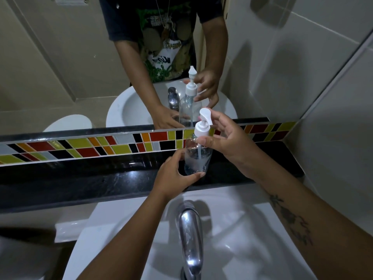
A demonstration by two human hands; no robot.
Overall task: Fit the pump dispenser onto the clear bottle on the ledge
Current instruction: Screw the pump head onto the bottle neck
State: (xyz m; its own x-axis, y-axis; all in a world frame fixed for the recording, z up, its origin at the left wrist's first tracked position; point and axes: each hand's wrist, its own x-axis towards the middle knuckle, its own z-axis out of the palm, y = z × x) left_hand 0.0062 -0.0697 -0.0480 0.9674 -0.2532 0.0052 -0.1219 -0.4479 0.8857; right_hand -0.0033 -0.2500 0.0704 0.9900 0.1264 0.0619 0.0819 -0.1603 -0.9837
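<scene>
Bathroom ledge (121, 178) of black stone, under a mirror: the clear bottle (196, 158) stands upright on it, left hand (173, 176) fingers curled around its base. Right hand (226, 138) fingers pinch the white pump dispenser (202, 126) collar, seated on the neck, tube inside. Best to brace below and twist the collar level until snug.
</scene>
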